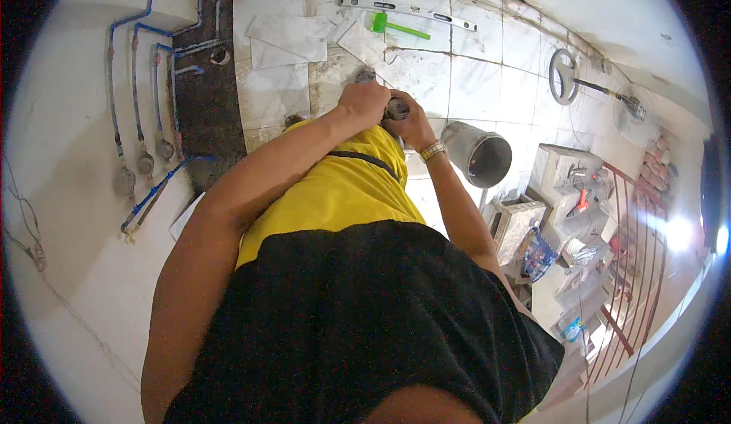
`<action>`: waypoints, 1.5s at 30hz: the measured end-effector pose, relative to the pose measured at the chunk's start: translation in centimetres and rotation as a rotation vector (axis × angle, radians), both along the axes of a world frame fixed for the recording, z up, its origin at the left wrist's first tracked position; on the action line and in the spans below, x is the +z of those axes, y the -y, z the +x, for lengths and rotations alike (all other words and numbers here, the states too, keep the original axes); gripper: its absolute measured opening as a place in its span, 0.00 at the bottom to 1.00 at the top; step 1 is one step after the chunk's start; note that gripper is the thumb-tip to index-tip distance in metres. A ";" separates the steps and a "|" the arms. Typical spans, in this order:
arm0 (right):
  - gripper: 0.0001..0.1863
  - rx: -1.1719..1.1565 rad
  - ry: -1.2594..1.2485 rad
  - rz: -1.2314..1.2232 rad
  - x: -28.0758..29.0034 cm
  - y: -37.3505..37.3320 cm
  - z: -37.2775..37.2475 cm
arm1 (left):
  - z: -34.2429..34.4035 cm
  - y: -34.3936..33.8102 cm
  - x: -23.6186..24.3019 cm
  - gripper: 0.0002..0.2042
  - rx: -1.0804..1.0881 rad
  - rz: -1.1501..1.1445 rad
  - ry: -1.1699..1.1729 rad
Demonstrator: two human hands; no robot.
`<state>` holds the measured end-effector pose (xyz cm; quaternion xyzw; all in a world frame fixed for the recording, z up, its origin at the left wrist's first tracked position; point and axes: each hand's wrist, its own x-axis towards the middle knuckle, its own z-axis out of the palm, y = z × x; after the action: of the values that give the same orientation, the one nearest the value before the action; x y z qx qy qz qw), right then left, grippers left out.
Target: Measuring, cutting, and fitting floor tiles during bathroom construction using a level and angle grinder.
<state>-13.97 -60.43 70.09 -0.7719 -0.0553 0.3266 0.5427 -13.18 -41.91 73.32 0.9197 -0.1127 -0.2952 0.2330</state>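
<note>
My left hand (364, 102) is closed into a fist just past the yellow cloth (335, 195) over my legs. Close to its right, my right hand (413, 125) curls round a dark grey, rounded thing (396, 109) whose kind I cannot make out. The two hands nearly meet at the fingers, and whatever the left one grips is hidden. Another dark, rounded thing (365, 75) shows just beyond the left fist. A gold-coloured watch (432, 150) sits on my right wrist.
A grey bucket (459, 144) lies near my right forearm. Ahead on marbled tiles (415, 73) are a green mallet (400, 26), a spirit level (407, 12) and loose tile pieces (285, 39). Blue pipes (137, 43) line the left wall. Cluttered steps (560, 230) and a red railing (617, 264) stand right.
</note>
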 end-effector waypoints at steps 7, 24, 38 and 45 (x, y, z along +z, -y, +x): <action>0.39 -0.011 0.071 0.095 0.4 3.2 4.7 | 4.5 3.9 -0.6 0.07 0.016 -0.029 0.226; 0.45 0.771 -0.409 -0.182 -7.0 9.0 10.7 | 3.6 6.6 -3.7 0.14 0.174 -0.285 0.059; 0.17 0.360 -0.148 -0.897 -41.3 13.8 9.0 | -2.6 -8.6 -34.5 0.11 1.692 -0.788 -0.666; 0.23 0.484 0.039 -1.103 -62.1 8.1 16.0 | -4.0 -10.0 -49.6 0.13 1.792 -0.948 -0.702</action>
<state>2.08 -68.53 8.00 -0.9107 -0.0617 0.4074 -0.0288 -17.21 -31.92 23.73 0.3466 0.5735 -0.1906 0.7174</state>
